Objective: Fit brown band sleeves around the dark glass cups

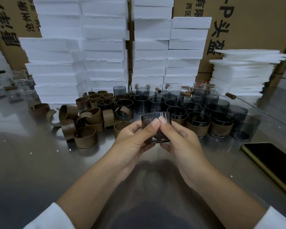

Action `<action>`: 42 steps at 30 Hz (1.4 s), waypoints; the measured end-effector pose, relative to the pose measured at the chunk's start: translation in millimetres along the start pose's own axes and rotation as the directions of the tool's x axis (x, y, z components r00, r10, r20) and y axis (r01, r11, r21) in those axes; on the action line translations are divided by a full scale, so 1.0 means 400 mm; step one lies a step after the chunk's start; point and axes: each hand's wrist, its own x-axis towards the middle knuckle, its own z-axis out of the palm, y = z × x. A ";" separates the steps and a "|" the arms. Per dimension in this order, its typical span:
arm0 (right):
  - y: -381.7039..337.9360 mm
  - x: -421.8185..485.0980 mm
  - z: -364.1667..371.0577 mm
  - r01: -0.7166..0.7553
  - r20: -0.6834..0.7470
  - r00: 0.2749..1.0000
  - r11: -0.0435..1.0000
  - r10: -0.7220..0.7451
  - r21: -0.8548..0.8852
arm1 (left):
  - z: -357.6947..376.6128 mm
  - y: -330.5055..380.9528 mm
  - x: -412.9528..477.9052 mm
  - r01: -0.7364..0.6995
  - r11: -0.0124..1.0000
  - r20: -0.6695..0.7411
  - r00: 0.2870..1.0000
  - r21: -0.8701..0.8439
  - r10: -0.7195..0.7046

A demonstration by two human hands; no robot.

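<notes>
Held cup: a dark glass cup (158, 136) is lifted just above the middle of the counter (40, 162), tilted with its mouth facing away from the person. Its lower part looks brownish, but I can't tell whether a band is on it.
Left hand: the left hand (132, 139) grips the cup's left side, thumb on the near wall.
Right hand: the right hand (180, 139) grips the right side the same way.
Fingers: both thumbs (153, 124) press tip to tip on the glass, and the other fingers curl round under and behind it, pinching the cup between them.
Loose bands: a heap of brown band sleeves (86, 123) lies left of the hands, some standing, some tipped or sprung open.
Bare cups: dark glass cups (157, 103) stand in rows behind the hands, toward the far edge.
Sleeved cups: a few banded cups (198, 126) stand in a row just right of the hands.
Clear glasses: clear handled glasses (165, 88) stand behind the dark ones.
Phone: a smartphone (271, 161) lies face up by the right edge.
Far edge: stacked white foam boxes (106, 47), then a pile of foam sheets (243, 75) toward the right.
Behind: printed cardboard cartons (254, 22).
</notes>
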 end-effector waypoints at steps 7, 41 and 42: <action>-0.008 0.002 -0.011 -0.031 -0.029 0.999 0.999 0.031 -0.015 | -0.011 0.008 -0.001 0.032 0.998 0.074 0.997 -0.052 -0.028; 0.001 0.014 -0.016 -0.064 -0.119 0.991 0.998 0.060 -0.026 | -0.019 0.006 0.006 -0.016 0.994 0.019 1.000 0.107 0.014; -0.002 0.014 -0.017 -0.070 -0.106 0.992 0.997 0.069 -0.010 | -0.020 0.008 0.006 -0.011 0.996 0.023 1.000 0.089 0.009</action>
